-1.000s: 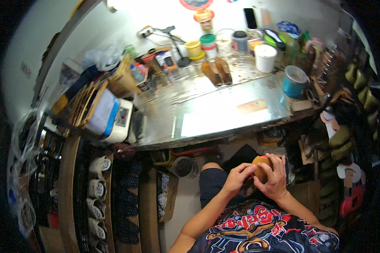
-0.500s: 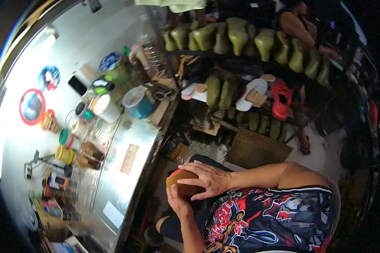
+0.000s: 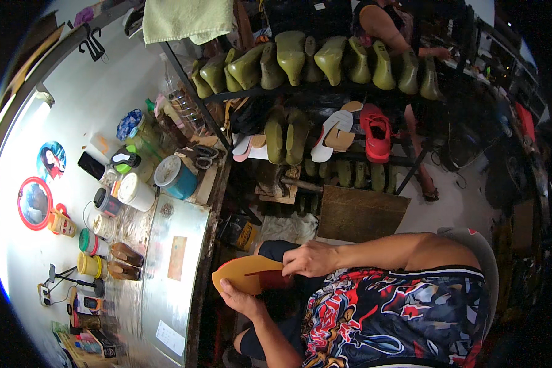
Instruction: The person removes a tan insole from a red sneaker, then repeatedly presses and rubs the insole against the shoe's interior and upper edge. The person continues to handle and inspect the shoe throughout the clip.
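A flat tan shoe sole with a red edge and a dark red patch lies over my lap, beside the workbench. My left hand is closed on its lower edge, thumb on the tan face. At the other end my right hand is bent in, fingers curled together at the dark red part. Whether those fingers pinch the sole or something small cannot be made out. The sole's underside is hidden.
Left stands a metal-topped workbench with a blue tub, white tub, scissors and brown shoe forms. Green shoe lasts line a rack above red shoes. Another person's arm shows at the back.
My right hand has drawn back from across the sole to its dark red end, fingers curling. More of the tan face shows. The whole view has shifted a little.
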`<action>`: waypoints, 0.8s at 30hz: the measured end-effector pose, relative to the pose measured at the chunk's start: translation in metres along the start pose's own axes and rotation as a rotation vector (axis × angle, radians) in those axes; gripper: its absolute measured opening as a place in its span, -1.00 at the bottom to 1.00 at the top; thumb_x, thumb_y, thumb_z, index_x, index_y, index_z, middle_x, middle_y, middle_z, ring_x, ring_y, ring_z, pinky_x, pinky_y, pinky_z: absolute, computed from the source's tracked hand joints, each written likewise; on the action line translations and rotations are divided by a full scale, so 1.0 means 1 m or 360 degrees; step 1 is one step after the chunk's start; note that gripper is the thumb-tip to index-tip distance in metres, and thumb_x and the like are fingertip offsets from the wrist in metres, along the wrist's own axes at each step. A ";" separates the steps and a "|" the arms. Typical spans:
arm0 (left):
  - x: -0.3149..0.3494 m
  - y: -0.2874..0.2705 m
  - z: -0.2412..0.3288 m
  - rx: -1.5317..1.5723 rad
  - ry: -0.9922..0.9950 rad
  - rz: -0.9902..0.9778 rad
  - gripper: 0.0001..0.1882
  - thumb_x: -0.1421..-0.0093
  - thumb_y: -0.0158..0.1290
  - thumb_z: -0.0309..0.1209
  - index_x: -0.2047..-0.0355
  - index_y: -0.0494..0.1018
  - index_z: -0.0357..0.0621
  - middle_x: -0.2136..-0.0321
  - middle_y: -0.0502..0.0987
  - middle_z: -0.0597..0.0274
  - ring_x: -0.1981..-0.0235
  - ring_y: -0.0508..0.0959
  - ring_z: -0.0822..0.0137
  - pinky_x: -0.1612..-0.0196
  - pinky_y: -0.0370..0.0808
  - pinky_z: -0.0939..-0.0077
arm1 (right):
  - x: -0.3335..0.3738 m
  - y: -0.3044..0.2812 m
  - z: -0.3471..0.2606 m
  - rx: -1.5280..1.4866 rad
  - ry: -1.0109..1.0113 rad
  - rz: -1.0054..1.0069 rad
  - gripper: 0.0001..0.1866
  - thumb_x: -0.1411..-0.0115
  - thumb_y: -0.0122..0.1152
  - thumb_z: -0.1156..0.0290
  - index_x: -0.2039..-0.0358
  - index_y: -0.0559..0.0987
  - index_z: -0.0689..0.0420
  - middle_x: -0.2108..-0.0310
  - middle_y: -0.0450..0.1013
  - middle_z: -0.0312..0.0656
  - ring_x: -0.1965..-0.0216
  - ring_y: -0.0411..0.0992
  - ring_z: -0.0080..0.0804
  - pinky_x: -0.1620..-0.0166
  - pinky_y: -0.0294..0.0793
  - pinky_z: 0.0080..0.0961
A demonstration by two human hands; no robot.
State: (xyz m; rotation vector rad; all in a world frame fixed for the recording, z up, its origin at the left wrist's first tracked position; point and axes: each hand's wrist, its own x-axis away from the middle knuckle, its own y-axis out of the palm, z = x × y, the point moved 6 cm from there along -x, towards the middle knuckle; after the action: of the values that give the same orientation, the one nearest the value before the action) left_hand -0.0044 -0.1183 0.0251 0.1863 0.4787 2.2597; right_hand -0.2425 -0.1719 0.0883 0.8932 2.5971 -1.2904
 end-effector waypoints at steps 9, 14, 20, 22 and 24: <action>-0.005 -0.014 -0.007 -0.0055 0.0013 0.0181 -0.47 -0.57 -0.08 -0.02 -0.23 0.32 -0.26 0.01 0.56 -0.01 0.07 0.66 0.02 0.02 0.68 0.06 | 0.015 0.018 -0.004 0.0123 -0.0062 -0.0188 -0.65 -0.28 0.25 0.43 -0.08 0.68 -0.05 0.24 0.56 -0.06 0.32 0.62 0.01 0.32 0.62 -0.06; 0.007 -0.008 0.011 0.0151 0.0082 0.0111 -0.51 -0.57 -0.12 -0.06 -0.12 0.39 -0.30 0.05 0.60 -0.02 0.09 0.69 0.09 0.05 0.70 0.16 | 0.016 0.014 -0.001 0.0124 -0.0036 -0.0178 -0.63 -0.31 0.26 0.42 -0.12 0.67 -0.05 0.26 0.51 -0.08 0.35 0.61 0.01 0.31 0.62 -0.10; 0.024 -0.005 0.059 0.0165 0.0073 0.0009 -0.47 -0.53 -0.14 -0.02 -0.07 0.44 -0.32 0.13 0.63 -0.07 0.16 0.72 0.03 0.09 0.73 0.09 | 0.002 0.010 -0.011 0.0065 -0.0153 -0.0072 -0.66 -0.32 0.25 0.43 -0.10 0.67 -0.03 0.36 0.57 -0.12 0.31 0.63 -0.01 0.30 0.62 -0.15; 0.025 -0.001 0.069 0.0221 0.0087 0.0009 -0.47 -0.51 -0.09 -0.06 -0.13 0.44 -0.35 0.09 0.64 -0.09 0.15 0.72 0.03 0.07 0.73 0.08 | -0.005 -0.002 -0.021 -0.0039 -0.0269 0.0102 -0.68 -0.34 0.27 0.39 -0.09 0.67 -0.04 0.37 0.56 -0.13 0.33 0.62 -0.02 0.30 0.62 -0.16; 0.020 0.007 0.066 0.0282 -0.0015 -0.0030 -0.48 -0.49 -0.05 -0.12 -0.17 0.45 -0.37 0.06 0.64 -0.08 0.12 0.71 0.07 0.03 0.71 0.11 | -0.014 -0.011 -0.026 -0.0041 -0.0240 0.0135 -0.70 -0.37 0.32 0.28 -0.09 0.67 -0.06 0.38 0.56 -0.13 0.34 0.61 -0.04 0.30 0.61 -0.18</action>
State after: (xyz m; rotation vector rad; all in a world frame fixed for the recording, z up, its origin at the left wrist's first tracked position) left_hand -0.0041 -0.0888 0.0880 0.2811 0.6730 2.1967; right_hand -0.2333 -0.1638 0.1172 0.8560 2.4286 -1.2480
